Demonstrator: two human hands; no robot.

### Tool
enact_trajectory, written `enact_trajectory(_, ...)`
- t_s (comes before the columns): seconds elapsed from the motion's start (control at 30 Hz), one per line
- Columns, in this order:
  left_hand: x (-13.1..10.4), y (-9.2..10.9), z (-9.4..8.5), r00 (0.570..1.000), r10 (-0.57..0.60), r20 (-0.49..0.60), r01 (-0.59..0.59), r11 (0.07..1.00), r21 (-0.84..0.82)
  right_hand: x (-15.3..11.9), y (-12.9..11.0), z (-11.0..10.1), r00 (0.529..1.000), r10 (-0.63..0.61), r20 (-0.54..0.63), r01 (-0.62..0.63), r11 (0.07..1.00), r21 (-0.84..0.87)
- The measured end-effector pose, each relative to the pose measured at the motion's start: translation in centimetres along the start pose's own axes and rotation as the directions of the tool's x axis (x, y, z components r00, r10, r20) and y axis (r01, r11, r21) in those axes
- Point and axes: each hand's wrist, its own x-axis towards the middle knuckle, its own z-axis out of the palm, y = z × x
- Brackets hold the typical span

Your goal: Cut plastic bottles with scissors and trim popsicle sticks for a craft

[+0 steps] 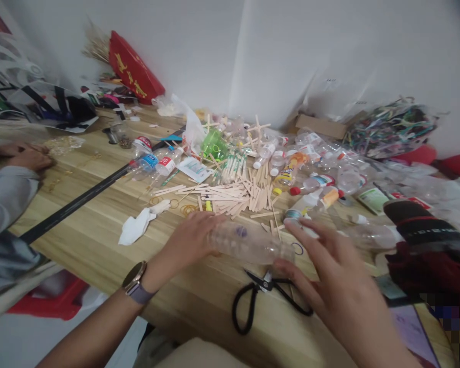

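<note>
Wooden worktop (191, 301) by a pale wall (199, 51) | left hand (193, 235) holds one end of a clear bottle (256, 246) | right hand (348, 286) spread wide by its other end | bottle between both hands, near black scissors (267, 282)

The person shows two hands, one left hand (197, 235) and one right hand (345, 276), plus one wristwatch (134, 276). Between them is one clear plastic bottle (256, 248). The tabletop (191, 301) carries one pair of scissors (267, 282), one crumpled white tissue (134, 230), one long black strip (80, 197) and one green bottle (213, 144). Other plastic bottles (166, 164) number roughly ten or more; the wooden sticks (258, 197), dozens, overlap too much for an exact count.
</note>
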Motion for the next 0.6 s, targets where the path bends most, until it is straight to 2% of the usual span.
enact_trajectory(0.1, -1.2, -0.6, -0.6, 0.999, -0.002, 0.045, -0.006, 0.984, 0.176, -0.1, -0.4, 1.9, 0.964, -0.017, 0.265, -0.056, 0.962, 0.266)
enact_trajectory(0.2, -2.3, -1.1, -1.8, 0.998, -0.032, 0.056, 0.016, 0.963, 0.27, -0.7, -1.3, 4.0, 0.936, 0.036, 0.351, -0.195, 0.881, 0.43)
enact_trajectory(0.27, -3.0, -1.4, -3.1, 0.998, -0.064, 0.019, 0.058, 0.971, 0.23, -1.2, -1.9, 5.4, 0.924, 0.14, 0.355, -0.312, 0.812, 0.493)
enact_trajectory(0.37, -4.1, -1.8, -5.4, 0.978, -0.121, -0.17, 0.122, 0.992, -0.003, -2.0, -2.6, 7.3, 0.84, 0.287, 0.46, -0.526, 0.636, 0.565)
enact_trajectory(0.4, -4.4, -1.8, -5.9, 0.951, -0.155, -0.269, 0.123, 0.983, -0.134, -2.1, -2.8, 7.8, 0.802, 0.318, 0.505, -0.589, 0.563, 0.58)
enact_trajectory(0.43, -4.7, -1.9, -6.2, 0.903, -0.216, -0.371, 0.118, 0.956, -0.27, -2.1, -3.1, 8.4, 0.769, 0.344, 0.54, -0.637, 0.494, 0.592)
enact_trajectory(0.5, -5.2, -1.8, -6.1, 0.753, -0.425, -0.502, 0.112, 0.835, -0.539, -1.7, -3.7, 9.2, 0.718, 0.365, 0.592, -0.696, 0.383, 0.608)
enact_trajectory(0.53, -5.4, -1.7, -5.7, 0.67, -0.549, -0.5, 0.113, 0.74, -0.663, -1.3, -4.1, 9.5, 0.703, 0.36, 0.613, -0.711, 0.345, 0.613)
enact_trajectory(0.57, -5.5, -1.4, -5.1, 0.603, -0.664, -0.442, 0.115, 0.621, -0.775, -0.7, -4.6, 9.8, 0.696, 0.341, 0.632, -0.718, 0.318, 0.62)
enact_trajectory(0.6, -5.5, -1.2, -4.4, 0.576, -0.746, -0.334, 0.104, 0.472, -0.875, -0.1, -5.3, 10.1, 0.695, 0.316, 0.646, -0.719, 0.304, 0.625)
